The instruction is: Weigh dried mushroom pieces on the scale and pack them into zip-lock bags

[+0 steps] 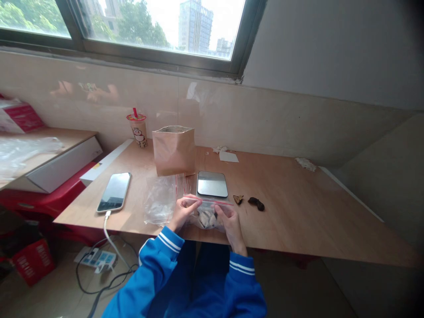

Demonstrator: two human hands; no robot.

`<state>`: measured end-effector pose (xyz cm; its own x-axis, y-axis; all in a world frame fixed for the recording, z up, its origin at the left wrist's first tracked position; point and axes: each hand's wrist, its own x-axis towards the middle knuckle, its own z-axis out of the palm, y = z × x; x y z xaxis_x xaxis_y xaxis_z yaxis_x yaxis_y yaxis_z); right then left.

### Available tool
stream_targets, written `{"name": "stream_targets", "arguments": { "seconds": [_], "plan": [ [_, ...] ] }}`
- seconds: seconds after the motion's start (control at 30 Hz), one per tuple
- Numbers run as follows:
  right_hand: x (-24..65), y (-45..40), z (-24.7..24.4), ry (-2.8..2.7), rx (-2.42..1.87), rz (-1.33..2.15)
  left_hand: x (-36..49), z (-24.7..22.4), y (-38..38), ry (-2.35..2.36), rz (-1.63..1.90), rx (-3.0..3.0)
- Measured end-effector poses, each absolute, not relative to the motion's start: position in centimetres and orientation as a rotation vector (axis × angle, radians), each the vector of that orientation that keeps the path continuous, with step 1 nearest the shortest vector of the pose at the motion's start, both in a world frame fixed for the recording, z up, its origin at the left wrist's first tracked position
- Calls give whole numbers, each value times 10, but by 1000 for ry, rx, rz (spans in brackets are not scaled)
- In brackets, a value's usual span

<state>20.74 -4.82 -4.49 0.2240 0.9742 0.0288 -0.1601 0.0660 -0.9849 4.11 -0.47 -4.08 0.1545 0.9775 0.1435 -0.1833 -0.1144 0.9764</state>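
A clear zip bag (207, 219) with a red seal strip, holding several pale chunks with dark edges, is between my hands at the table's front edge. My left hand (183, 211) pinches its upper left corner, and my right hand (231, 221) grips the upper right along the seal. Just behind the bag lies a small scale (212, 183) with a bare metal plate. Beside my left hand is a stack of flat clear zip bags (160, 201). Right of my right hand rest a brown and tan piece (237, 199) and a dark curved piece (256, 203).
An open brown paper bag (174, 152) stands behind the scale. Left are a phone (114, 192) on a white cable and a drink cup (138, 131) with a red straw. White scraps (229, 156) lie near the wall. A power strip (96, 258) is on the floor.
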Motion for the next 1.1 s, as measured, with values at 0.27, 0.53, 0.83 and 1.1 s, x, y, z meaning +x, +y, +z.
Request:
{"name": "stream_targets", "arguments": {
  "seconds": [0.27, 0.53, 0.83, 1.1],
  "plan": [
    [203, -44, -50, -930, -1196, 955, 41, -44, -5, 915, 1268, 1230],
    [199, -44, -49, -907, -1208, 972, 40, -43, -3, 914, 1250, 1250],
    [199, -43, -48, -979, -1146, 1107, 38, -48, -3, 869, 1163, 1329],
    [193, -42, -48, -1006, -1154, 949, 38, -43, -9, 883, 1158, 1359]
  ]
}}
